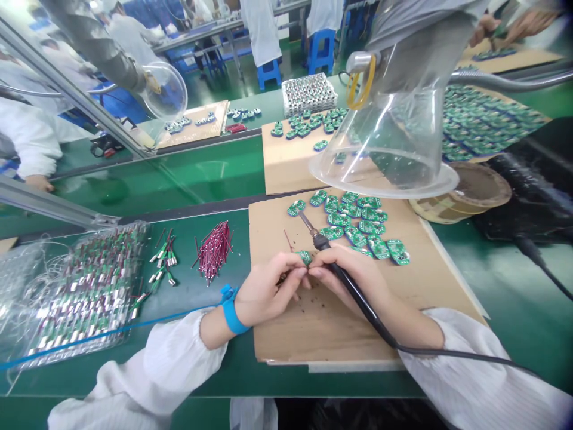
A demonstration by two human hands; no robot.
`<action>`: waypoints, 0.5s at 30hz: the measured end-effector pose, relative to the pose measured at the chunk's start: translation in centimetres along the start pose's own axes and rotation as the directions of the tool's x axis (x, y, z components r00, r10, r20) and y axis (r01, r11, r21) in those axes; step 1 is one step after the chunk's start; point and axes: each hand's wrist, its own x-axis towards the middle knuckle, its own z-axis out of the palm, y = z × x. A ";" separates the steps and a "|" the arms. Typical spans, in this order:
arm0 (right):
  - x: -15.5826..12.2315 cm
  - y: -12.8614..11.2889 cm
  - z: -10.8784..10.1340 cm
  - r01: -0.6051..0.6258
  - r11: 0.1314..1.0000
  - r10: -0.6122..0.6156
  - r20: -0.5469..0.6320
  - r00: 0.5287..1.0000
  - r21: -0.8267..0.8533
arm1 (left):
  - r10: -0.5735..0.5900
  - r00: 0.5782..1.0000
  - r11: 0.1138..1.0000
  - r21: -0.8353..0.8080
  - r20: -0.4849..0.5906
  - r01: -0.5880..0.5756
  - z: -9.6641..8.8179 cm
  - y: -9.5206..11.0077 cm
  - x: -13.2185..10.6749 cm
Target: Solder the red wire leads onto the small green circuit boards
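My right hand (353, 278) grips a black soldering iron (358, 292) like a pen, its metal tip (305, 221) pointing up and left over the boards. My left hand (268, 286) pinches a small green circuit board (305, 257), and the fingertips of both hands nearly meet beside it. Both hands rest above a brown cardboard sheet (313, 322) dotted with dark specks. A loose pile of several green circuit boards (353, 224) lies just beyond my hands. A blue wrist strap (230, 310) circles my left wrist, its blue cord trailing left.
Left of the cardboard lie a bundle of red wires (213, 251) and a clear bag of wired boards (76, 292). A transparent fume hood (385, 137) hangs overhead at the right. Beyond stand another cardboard sheet with boards (286, 161) and a co-worker's hands (510, 27).
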 end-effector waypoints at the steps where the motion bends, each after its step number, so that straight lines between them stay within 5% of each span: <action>1: 0.0 0.0 0.0 0.008 1.000 -0.008 0.000 1.000 -0.005 | -0.006 1.000 1.000 -0.005 0.016 0.006 0.0 0.1 0.1; 6: -0.2 0.3 0.0 0.016 1.000 -0.016 0.022 1.000 0.000 | 0.065 0.995 0.996 0.056 0.072 -0.069 -0.3 0.6 0.5; 15: -0.6 0.6 0.2 -0.024 1.000 0.024 0.015 1.000 -0.013 | 0.074 0.997 0.993 0.095 0.000 -0.073 -0.5 0.6 0.4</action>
